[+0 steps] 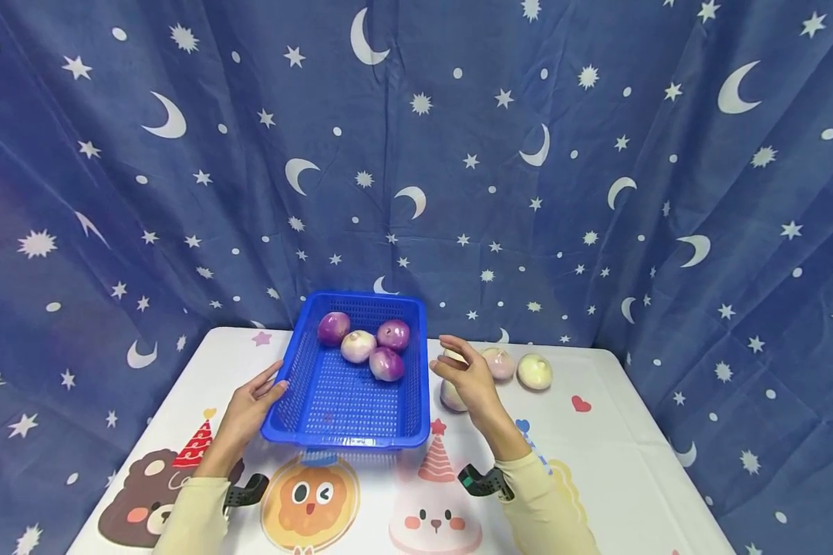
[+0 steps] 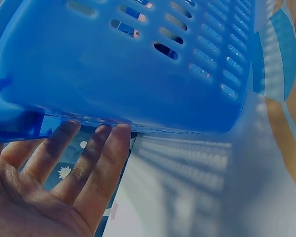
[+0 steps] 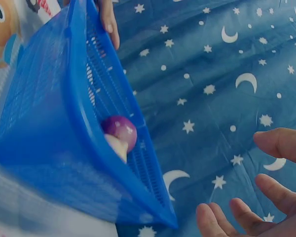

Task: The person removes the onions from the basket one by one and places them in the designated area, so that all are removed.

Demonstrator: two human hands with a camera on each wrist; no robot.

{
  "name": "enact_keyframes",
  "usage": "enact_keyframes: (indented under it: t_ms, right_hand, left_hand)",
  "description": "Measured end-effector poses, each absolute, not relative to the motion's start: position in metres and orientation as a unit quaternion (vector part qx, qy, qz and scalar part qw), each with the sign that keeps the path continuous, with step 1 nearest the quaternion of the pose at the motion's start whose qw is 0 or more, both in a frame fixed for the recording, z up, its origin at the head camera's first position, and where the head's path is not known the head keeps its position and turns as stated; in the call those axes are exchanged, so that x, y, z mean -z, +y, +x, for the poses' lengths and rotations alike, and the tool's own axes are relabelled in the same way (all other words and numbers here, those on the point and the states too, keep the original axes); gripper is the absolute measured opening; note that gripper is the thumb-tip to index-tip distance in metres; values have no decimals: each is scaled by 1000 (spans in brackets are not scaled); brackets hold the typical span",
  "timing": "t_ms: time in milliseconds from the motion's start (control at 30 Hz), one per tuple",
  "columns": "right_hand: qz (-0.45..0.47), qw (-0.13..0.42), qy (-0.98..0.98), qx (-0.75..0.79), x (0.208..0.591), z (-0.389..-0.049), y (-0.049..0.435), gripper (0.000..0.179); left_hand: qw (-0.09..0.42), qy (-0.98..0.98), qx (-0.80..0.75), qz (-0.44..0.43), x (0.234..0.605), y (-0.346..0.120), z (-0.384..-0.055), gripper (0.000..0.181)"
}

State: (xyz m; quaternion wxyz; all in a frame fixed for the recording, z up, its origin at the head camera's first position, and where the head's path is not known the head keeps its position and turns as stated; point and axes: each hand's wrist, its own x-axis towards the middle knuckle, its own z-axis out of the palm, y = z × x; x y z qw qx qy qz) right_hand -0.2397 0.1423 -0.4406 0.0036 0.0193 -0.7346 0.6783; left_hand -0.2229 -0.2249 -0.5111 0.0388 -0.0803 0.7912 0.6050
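Note:
A blue plastic basket (image 1: 347,441) with slotted walls stands on the table in the head view. Three purple onions (image 1: 386,364) and a pale onion (image 1: 358,347) lie toward its far end. At the basket's left side is my left hand (image 1: 246,408), thumb over the rim. The left wrist view shows its straight fingers (image 2: 101,170) with their tips right at the outer wall. My right hand (image 1: 473,385) hovers off the basket's right side, above other onions, its fingers loosely bent and holding nothing. In the right wrist view, a gap separates its fingertips from the basket.
Outside the basket on the right lie several peeled onions, including a pinkish one (image 1: 498,364), a pale one (image 1: 534,371) and one partly hidden by my right hand (image 1: 451,395). A cartoon-printed white cloth (image 1: 618,432) covers the table. A blue star-and-moon curtain (image 1: 458,154) hangs behind.

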Motion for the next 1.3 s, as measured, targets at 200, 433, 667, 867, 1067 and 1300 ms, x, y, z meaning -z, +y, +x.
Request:
enact_keyframes:
  t_ms: [200, 433, 667, 867, 1067, 1300]
  right_hand:
    - [36, -4, -732, -681, 438, -240, 127, 53]
    - [63, -30, -722, -688, 434, -240, 110, 54]
    - [60, -55, -722, -687, 434, -248, 88, 60]
    - [29, -74, -719, -690, 432, -260, 71, 65]
    - [14, -72, -718, -692, 440, -273, 58, 63]
    - [-15, -74, -727, -682, 449, -286, 51, 66]
  left_hand:
    - [42, 795, -599, -88, 511, -224, -223, 63]
    - [41, 792, -604, -83, 513, -223, -223, 62]
    - [40, 793, -602, -87, 513, -223, -221, 61]
    - [41, 796, -598, -87, 511, -223, -223, 62]
    - [39, 799, -595, -85, 511, -223, -223, 63]
    - [35, 798, -595, -82, 512, -223, -223, 63]
